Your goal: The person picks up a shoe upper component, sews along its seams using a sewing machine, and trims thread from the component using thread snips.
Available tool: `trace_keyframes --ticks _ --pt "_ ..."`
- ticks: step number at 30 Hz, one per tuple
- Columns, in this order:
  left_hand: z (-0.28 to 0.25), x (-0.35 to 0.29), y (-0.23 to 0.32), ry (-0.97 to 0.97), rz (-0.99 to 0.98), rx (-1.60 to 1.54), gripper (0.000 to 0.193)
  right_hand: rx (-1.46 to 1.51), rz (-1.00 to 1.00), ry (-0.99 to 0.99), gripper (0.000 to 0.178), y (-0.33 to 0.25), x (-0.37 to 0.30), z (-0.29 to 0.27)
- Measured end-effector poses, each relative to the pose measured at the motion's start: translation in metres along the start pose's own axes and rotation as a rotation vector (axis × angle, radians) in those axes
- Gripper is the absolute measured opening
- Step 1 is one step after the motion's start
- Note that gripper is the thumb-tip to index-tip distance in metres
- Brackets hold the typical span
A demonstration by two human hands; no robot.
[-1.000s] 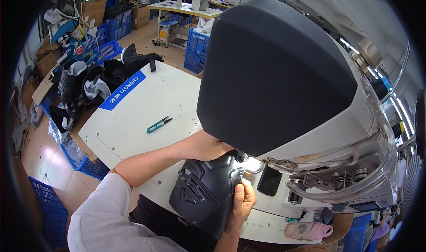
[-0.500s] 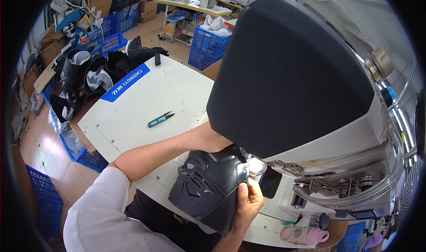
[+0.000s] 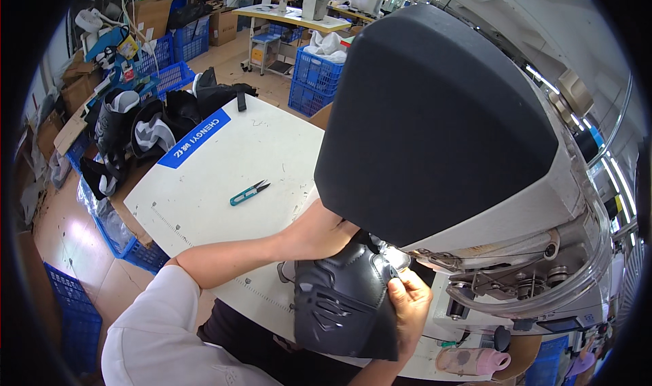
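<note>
Workpiece (image 3: 343, 311), black and embossed, is held beside the machine (image 3: 435, 128), over the table's (image 3: 272, 145) near edge. Its right edge is pinched between the right hand's (image 3: 411, 297) thumb and fingers. The left hand's (image 3: 322, 233) fingers are hidden near its top; their grip cannot be told.

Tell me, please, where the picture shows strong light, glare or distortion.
In the head view, bright light glows at the sewing machine, near the right hand; also in the head view, the black moulded piece shows glossy highlights and the floor glare; the head view's corners go black, and edges of the white tabletop look bowed.
</note>
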State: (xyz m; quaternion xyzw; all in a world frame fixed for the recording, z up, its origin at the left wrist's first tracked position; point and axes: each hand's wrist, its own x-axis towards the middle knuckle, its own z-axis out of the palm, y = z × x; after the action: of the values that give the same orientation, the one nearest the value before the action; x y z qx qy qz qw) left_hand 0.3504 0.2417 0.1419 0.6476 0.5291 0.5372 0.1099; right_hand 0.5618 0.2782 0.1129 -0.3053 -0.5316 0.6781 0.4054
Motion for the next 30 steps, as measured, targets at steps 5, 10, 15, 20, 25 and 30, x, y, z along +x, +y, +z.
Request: trace_keyframes --ticks 5,10,15,20,25,30 --pt "-0.001 -0.005 0.007 -0.059 -0.205 -0.097 0.016 -0.133 0.008 -0.086 0.012 0.003 0.017 -0.02" --pt "0.001 -0.001 0.002 -0.028 -0.131 -0.04 0.015 -0.417 -0.058 0.007 0.01 0.005 0.012 -0.012" --pt "-0.009 0.008 -0.001 -0.118 -0.074 -0.019 0.014 -0.102 -0.147 0.066 0.009 0.014 -0.001 0.009" --pt "-0.015 0.01 0.0 -0.097 0.036 0.091 0.014 -0.14 -0.169 0.151 0.016 0.023 -0.001 0.012" --pt "-0.037 -0.004 0.019 0.205 0.027 0.42 0.019 -0.035 -0.161 0.175 0.011 0.027 -0.006 0.021" --pt "-0.052 -0.084 0.069 0.027 -0.154 0.048 0.04 -0.059 -0.153 0.256 0.012 0.029 -0.01 0.034"
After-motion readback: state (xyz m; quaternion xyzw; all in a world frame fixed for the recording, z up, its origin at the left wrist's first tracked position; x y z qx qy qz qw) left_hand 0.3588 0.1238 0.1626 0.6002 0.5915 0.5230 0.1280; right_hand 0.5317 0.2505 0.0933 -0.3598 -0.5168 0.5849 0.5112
